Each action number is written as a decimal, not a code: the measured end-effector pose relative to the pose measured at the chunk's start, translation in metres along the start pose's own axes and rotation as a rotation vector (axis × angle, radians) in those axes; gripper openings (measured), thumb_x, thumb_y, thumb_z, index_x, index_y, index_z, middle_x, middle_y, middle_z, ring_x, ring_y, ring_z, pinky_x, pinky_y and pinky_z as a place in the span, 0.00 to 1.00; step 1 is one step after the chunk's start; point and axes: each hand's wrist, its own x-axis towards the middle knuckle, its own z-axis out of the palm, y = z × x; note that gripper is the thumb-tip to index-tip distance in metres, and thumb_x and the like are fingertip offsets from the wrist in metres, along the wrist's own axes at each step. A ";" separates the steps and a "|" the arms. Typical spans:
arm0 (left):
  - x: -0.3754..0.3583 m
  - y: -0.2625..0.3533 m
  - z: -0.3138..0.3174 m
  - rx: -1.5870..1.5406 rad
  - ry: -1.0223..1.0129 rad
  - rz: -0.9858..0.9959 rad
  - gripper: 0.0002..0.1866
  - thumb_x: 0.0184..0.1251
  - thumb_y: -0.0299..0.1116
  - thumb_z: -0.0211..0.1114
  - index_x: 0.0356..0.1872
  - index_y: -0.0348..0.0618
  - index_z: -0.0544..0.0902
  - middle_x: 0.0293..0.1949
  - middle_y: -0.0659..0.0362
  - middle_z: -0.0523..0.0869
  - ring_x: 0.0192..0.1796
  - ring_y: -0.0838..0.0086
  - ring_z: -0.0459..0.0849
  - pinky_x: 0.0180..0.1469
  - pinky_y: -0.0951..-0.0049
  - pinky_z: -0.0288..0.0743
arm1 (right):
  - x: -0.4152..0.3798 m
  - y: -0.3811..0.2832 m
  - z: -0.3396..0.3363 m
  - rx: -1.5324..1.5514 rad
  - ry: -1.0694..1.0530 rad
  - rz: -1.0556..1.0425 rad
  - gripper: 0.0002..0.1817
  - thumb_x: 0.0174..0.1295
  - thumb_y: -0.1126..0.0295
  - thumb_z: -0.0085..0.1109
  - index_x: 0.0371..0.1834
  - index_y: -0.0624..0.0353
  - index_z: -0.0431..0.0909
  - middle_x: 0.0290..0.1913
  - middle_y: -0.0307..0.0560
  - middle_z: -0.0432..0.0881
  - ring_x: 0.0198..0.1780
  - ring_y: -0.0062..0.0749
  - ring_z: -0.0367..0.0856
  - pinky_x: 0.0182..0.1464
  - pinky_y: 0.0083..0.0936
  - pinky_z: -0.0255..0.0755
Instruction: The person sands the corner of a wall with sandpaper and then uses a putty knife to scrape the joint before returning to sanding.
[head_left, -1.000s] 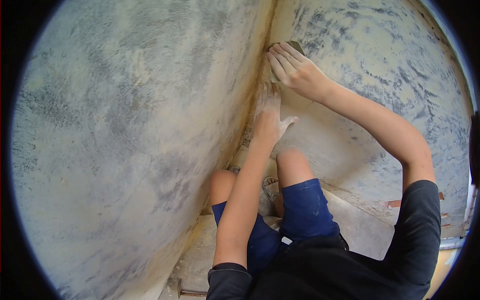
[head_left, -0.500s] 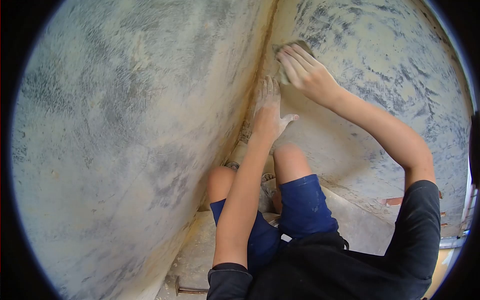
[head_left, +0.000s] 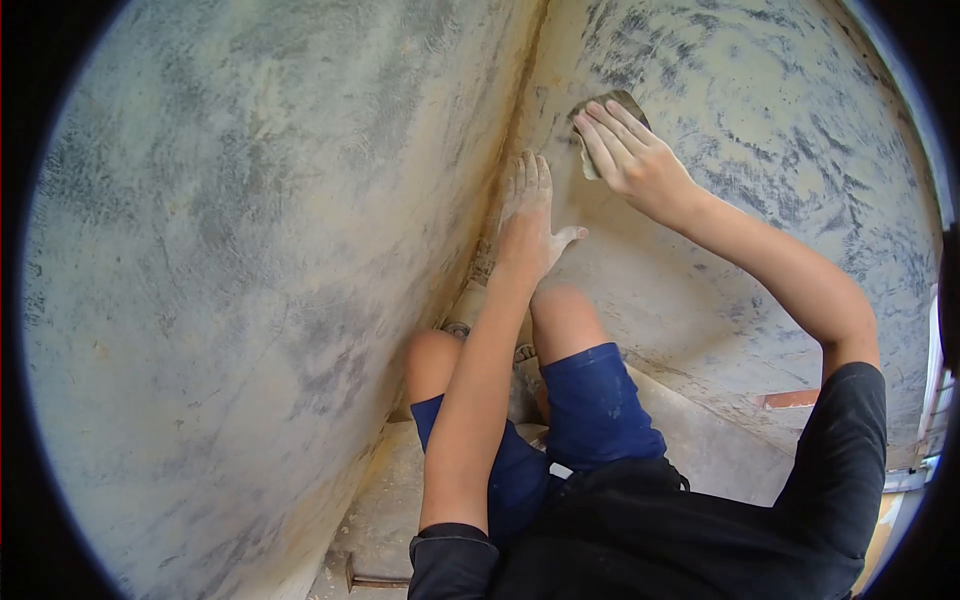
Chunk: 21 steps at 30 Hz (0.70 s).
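Observation:
My right hand (head_left: 635, 160) presses a dark, thin sheet (head_left: 628, 101), perhaps sandpaper, flat on the right wall (head_left: 740, 130), its fingers laid over it. Dusted with pale powder, my left hand (head_left: 530, 215) rests beside the brown corner seam (head_left: 505, 150), fingers extended upward and thumb out to the right. It holds nothing. The right wall is pale with dark, streaky patches.
The large mottled left wall (head_left: 230, 280) meets the right wall at the seam. My bent knees in blue shorts (head_left: 600, 405) are below my hands. A reddish-brown strip (head_left: 790, 399) shows low on the right, and a dusty floor (head_left: 400, 490) lies below.
My right hand and the sheet have shifted right and slightly down, away from the seam. My left hand appears a little further left in the view, still with its fingers extended.

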 end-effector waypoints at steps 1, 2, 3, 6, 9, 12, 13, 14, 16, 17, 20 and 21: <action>0.000 -0.002 0.000 0.017 -0.005 0.002 0.63 0.52 0.51 0.85 0.82 0.26 0.58 0.83 0.34 0.57 0.85 0.41 0.54 0.86 0.52 0.51 | 0.004 0.003 0.003 -0.005 0.006 -0.002 0.27 0.62 0.73 0.58 0.63 0.77 0.80 0.62 0.62 0.86 0.67 0.48 0.84 0.79 0.41 0.70; 0.000 -0.004 0.001 0.036 -0.014 0.004 0.63 0.52 0.51 0.84 0.82 0.27 0.58 0.83 0.34 0.57 0.85 0.41 0.54 0.86 0.52 0.51 | 0.010 0.005 0.008 0.008 0.028 0.010 0.27 0.62 0.73 0.58 0.63 0.77 0.80 0.62 0.63 0.86 0.67 0.48 0.84 0.79 0.41 0.70; 0.001 -0.004 -0.001 0.041 -0.011 0.007 0.63 0.52 0.51 0.84 0.82 0.27 0.58 0.83 0.34 0.57 0.85 0.41 0.54 0.86 0.52 0.51 | 0.018 0.007 0.012 0.021 0.049 0.024 0.27 0.62 0.73 0.58 0.63 0.77 0.80 0.63 0.63 0.86 0.68 0.48 0.84 0.79 0.41 0.70; -0.003 -0.001 0.001 0.055 -0.065 -0.010 0.65 0.52 0.50 0.85 0.83 0.27 0.55 0.84 0.34 0.55 0.86 0.42 0.53 0.87 0.52 0.50 | 0.058 -0.004 0.025 -0.092 0.000 0.034 0.28 0.61 0.74 0.58 0.65 0.77 0.79 0.63 0.63 0.86 0.69 0.47 0.83 0.78 0.41 0.71; -0.005 0.000 0.002 -0.039 -0.058 -0.065 0.65 0.51 0.51 0.85 0.83 0.27 0.55 0.84 0.34 0.55 0.86 0.42 0.53 0.87 0.52 0.50 | 0.049 -0.006 0.015 -0.024 0.017 0.104 0.28 0.62 0.73 0.58 0.65 0.78 0.79 0.63 0.63 0.86 0.69 0.47 0.84 0.78 0.41 0.71; -0.002 0.002 0.000 -0.020 -0.004 -0.021 0.65 0.51 0.51 0.85 0.83 0.27 0.56 0.83 0.34 0.57 0.85 0.42 0.54 0.87 0.51 0.50 | 0.013 -0.004 0.001 -0.040 0.006 0.031 0.27 0.62 0.74 0.58 0.63 0.78 0.80 0.62 0.64 0.86 0.66 0.49 0.85 0.77 0.41 0.71; -0.001 0.002 -0.001 -0.001 -0.009 -0.017 0.65 0.51 0.51 0.85 0.83 0.27 0.56 0.83 0.34 0.57 0.85 0.41 0.54 0.86 0.51 0.50 | 0.016 0.001 0.003 -0.048 0.013 0.025 0.27 0.62 0.74 0.58 0.63 0.78 0.80 0.62 0.64 0.86 0.66 0.49 0.85 0.77 0.41 0.71; 0.000 0.001 -0.001 0.022 -0.016 -0.016 0.65 0.51 0.51 0.85 0.83 0.28 0.56 0.83 0.34 0.57 0.85 0.41 0.54 0.86 0.51 0.51 | 0.019 0.003 0.006 -0.040 0.000 0.023 0.27 0.63 0.74 0.58 0.65 0.78 0.78 0.64 0.63 0.85 0.68 0.49 0.83 0.78 0.41 0.71; 0.000 0.000 -0.003 0.052 -0.059 -0.033 0.66 0.51 0.52 0.84 0.83 0.28 0.54 0.84 0.36 0.55 0.86 0.44 0.53 0.87 0.52 0.48 | 0.033 0.003 0.011 -0.025 -0.014 0.027 0.27 0.65 0.73 0.57 0.66 0.78 0.77 0.66 0.62 0.84 0.70 0.49 0.82 0.79 0.42 0.70; -0.001 0.001 -0.003 0.076 -0.105 -0.048 0.67 0.52 0.53 0.84 0.84 0.28 0.52 0.86 0.39 0.53 0.87 0.47 0.51 0.88 0.53 0.46 | 0.049 -0.002 0.017 -0.067 -0.042 0.027 0.27 0.65 0.74 0.58 0.66 0.78 0.77 0.66 0.62 0.84 0.71 0.48 0.81 0.79 0.43 0.70; -0.003 0.003 -0.003 0.030 -0.123 -0.081 0.67 0.51 0.55 0.84 0.84 0.28 0.53 0.86 0.39 0.52 0.88 0.48 0.50 0.88 0.52 0.45 | 0.051 -0.003 0.010 -0.053 -0.070 0.065 0.27 0.64 0.75 0.58 0.66 0.78 0.77 0.66 0.62 0.84 0.72 0.47 0.81 0.79 0.43 0.71; -0.004 0.003 -0.003 0.028 -0.120 -0.086 0.67 0.51 0.55 0.84 0.84 0.28 0.53 0.86 0.39 0.52 0.88 0.48 0.50 0.88 0.52 0.45 | 0.052 -0.003 0.007 0.000 -0.055 0.096 0.27 0.63 0.75 0.58 0.66 0.78 0.77 0.66 0.62 0.84 0.72 0.47 0.81 0.79 0.42 0.71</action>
